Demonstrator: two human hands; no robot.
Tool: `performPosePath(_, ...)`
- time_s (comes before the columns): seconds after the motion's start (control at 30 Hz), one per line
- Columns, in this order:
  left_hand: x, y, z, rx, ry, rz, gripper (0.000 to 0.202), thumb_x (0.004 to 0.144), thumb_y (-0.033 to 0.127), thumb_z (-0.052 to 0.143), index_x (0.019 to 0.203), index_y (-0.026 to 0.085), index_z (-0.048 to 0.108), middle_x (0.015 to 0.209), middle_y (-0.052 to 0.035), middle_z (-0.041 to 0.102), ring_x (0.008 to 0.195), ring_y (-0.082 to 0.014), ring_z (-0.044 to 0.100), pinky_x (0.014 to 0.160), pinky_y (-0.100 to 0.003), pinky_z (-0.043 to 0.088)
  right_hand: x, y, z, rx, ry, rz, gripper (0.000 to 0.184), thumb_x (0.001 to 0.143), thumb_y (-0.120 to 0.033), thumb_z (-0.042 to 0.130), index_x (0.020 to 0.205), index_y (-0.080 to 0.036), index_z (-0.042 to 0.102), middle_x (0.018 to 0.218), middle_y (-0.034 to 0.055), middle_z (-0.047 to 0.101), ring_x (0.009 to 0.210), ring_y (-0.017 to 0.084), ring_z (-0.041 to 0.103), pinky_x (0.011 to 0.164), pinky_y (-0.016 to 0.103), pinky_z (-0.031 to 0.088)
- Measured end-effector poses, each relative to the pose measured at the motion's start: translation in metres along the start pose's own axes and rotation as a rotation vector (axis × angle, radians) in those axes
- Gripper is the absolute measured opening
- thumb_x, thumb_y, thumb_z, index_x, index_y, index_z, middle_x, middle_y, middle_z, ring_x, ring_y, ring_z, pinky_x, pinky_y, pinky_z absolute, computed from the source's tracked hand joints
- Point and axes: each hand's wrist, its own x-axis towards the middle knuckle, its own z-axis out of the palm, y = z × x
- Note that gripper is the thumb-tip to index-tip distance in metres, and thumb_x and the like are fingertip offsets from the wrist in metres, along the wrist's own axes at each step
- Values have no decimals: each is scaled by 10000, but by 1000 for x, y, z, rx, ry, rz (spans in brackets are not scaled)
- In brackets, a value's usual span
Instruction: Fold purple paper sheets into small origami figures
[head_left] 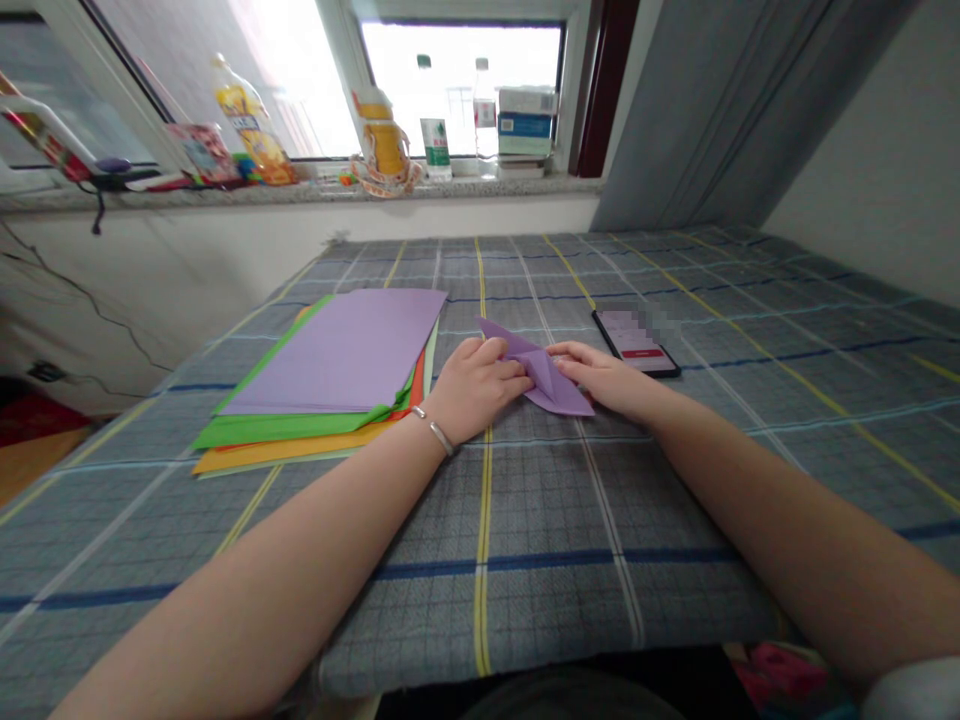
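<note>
A folded piece of purple paper (pixel 553 388) lies on the checked cloth, with pointed corners at its far left and near right. My left hand (pixel 484 385) is closed on its left side, fingers bent and pressing on the folds. On the opposite side, my right hand (pixel 592 375) grips the paper's right edge with curled fingers; the thumb is mostly hidden. A silver bracelet (pixel 433 430) circles my left wrist. Left of my hands rests a stack of coloured sheets, with purple paper (pixel 337 350) on top and green, orange and yellow sheets showing beneath.
A phone (pixel 637 345) with its screen lit lies just beyond my right hand. The checked tablecloth (pixel 540 500) covers the table. Along the windowsill (pixel 307 192) stand bottles, a yellow cup (pixel 384 140) and stacked boxes (pixel 525 130). A grey curtain (pixel 690 110) hangs at the back right.
</note>
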Motion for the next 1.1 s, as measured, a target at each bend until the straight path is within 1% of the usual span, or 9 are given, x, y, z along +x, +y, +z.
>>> performPosePath(0.1, -3, -5, 2, -87, -68, 18, 231, 958, 241, 487, 1040, 251, 702, 972, -3, 731, 822, -170, 571, 726, -324, 448, -1, 6, -3, -106, 57, -146, 416, 857, -158, 453, 1259, -236, 525, 1186, 85, 615, 823, 166, 636, 702, 341, 549)
performPosePath(0.27, -7, -8, 9, -331, -95, -22, 222, 944, 209, 495, 1032, 228, 698, 1046, -5, 722, 920, -140, 641, 820, -268, 487, -3, 14, -7, -456, 7, -513, 285, 774, -73, 546, 955, -238, 693, 1266, 60, 565, 1117, 199, 567, 947, 385, 471)
performPosePath(0.4, -7, -8, 10, -486, -119, -28, 213, 902, 127, 506, 1002, 197, 681, 1041, -23, 714, 943, -133, 661, 872, -264, 503, -4, 8, -6, -711, 63, -614, 309, 739, -44, 573, 895, -260, 728, 1386, 31, 491, 1111, 220, 548, 951, 413, 453)
performPosePath(0.5, -7, -8, 10, -527, -134, -21, 203, 883, 109, 517, 985, 183, 677, 1030, -37, 707, 935, -134, 662, 882, -270, 508, -4, 3, -4, -842, 73, -693, 225, 776, -109, 607, 856, -270, 744, 1232, 33, 593, 1074, 231, 541, 920, 401, 453)
performPosePath(0.6, -6, -9, 10, -515, -139, 17, 210, 883, 103, 514, 976, 183, 684, 1033, -39, 704, 940, -134, 656, 900, -274, 498, -4, 2, -3, -872, -22, -726, 208, 821, -145, 588, 875, -269, 746, 1036, 26, 669, 942, 197, 576, 842, 344, 469)
performPosePath(0.7, -5, -9, 5, -457, -158, 34, 187, 875, 118, 526, 944, 190, 684, 1009, -31, 707, 926, -139, 651, 882, -273, 490, -3, 2, -3, -825, -93, -733, 223, 836, -132, 558, 883, -259, 735, 990, 0, 712, 868, 167, 600, 830, 317, 461)
performPosePath(0.83, 0, -9, -7, -311, -224, 96, 109, 836, 180, 586, 896, 202, 675, 932, -25, 711, 893, -180, 630, 799, -305, 475, -5, -2, -2, -793, -88, -692, 206, 797, -114, 561, 842, -240, 718, 973, -8, 726, 883, 171, 620, 818, 310, 453)
performPosePath(0.93, 4, -7, -14, -240, -208, 150, 93, 845, 211, 577, 851, 196, 668, 883, -27, 703, 852, -185, 605, 826, -341, 447, -8, -5, -1, -797, -98, -656, 188, 772, -113, 562, 805, -232, 704, 920, 2, 719, 875, 178, 623, 784, 304, 448)
performPosePath(1.1, 3, -6, -11, -206, -225, 161, 92, 843, 230, 585, 851, 206, 673, 903, -28, 687, 867, -189, 566, 861, -347, 418, -11, -8, 1, -825, -130, -621, 177, 753, -108, 554, 792, -227, 680, 893, 8, 696, 851, 181, 605, 746, 298, 434)
